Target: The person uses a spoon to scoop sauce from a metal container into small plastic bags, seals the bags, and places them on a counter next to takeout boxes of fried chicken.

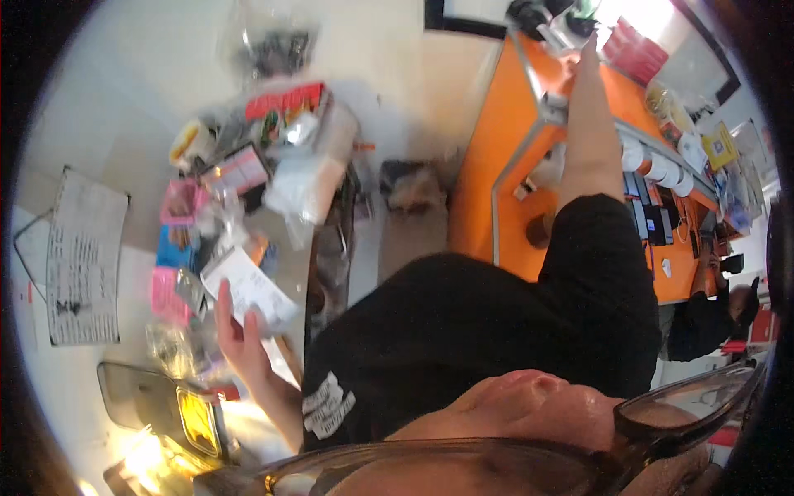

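Note:
At lower left is my left hand (242, 347), palm up with its fingers apart, beside a printed white paper (248, 285) over a cluttered table. The hand does not visibly grip the paper. My right arm reaches over the orange counter (484, 167) at upper right. At its far end my right hand (567, 65) is small and blurred against the counter, so its fingers and any hold cannot be made out. Close beyond it are dark objects (530, 18) and a red object (636, 49). My black shirt fills the middle.
Pink bins (170, 294), a blue bin (173, 245), clear bags and a paper roll (192, 144) crowd the left table. A whiteboard (87, 260) hangs at far left. White rolls (660, 167) and phones (648, 223) sit right of my right arm. Another person (701, 322) is at far right.

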The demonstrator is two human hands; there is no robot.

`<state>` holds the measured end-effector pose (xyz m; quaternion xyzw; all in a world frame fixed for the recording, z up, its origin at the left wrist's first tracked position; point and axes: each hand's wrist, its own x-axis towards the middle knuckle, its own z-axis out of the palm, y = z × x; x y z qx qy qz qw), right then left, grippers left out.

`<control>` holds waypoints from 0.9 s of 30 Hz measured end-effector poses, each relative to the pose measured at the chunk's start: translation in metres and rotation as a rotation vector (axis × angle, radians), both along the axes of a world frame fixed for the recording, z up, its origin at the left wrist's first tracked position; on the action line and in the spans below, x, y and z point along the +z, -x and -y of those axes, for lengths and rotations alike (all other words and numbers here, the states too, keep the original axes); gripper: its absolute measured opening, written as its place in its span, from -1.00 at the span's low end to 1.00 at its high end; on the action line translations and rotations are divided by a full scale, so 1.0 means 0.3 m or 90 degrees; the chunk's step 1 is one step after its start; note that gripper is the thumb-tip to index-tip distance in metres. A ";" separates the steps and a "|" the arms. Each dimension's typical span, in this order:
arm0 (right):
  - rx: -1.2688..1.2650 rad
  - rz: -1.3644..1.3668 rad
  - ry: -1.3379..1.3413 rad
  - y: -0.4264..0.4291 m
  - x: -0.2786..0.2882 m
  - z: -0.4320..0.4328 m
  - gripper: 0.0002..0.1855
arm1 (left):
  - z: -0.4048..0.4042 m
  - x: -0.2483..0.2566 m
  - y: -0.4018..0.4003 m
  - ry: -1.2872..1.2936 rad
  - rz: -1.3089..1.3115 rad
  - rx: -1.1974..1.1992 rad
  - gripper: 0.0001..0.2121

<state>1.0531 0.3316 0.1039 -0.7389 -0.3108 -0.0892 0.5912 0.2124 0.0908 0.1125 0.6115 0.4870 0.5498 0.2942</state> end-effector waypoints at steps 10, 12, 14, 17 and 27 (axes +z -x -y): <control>0.067 0.048 0.052 0.123 -0.093 -0.073 -0.53 | 0.211 -0.019 0.155 0.018 -0.043 0.186 -0.46; 0.061 0.048 0.039 0.163 -0.102 -0.069 -0.52 | 0.247 -0.034 0.174 0.085 -0.076 0.195 -0.53; 0.066 0.069 0.021 0.271 -0.098 -0.071 -0.51 | 0.322 -0.034 0.207 0.153 -0.005 0.228 -0.59; 0.090 0.155 -0.042 0.605 -0.073 -0.016 -0.50 | 0.412 -0.150 0.362 0.228 -0.014 0.263 -0.68; 0.964 0.333 0.027 2.332 0.017 0.601 -0.47 | 0.425 -0.256 0.561 0.253 -0.237 0.035 -0.62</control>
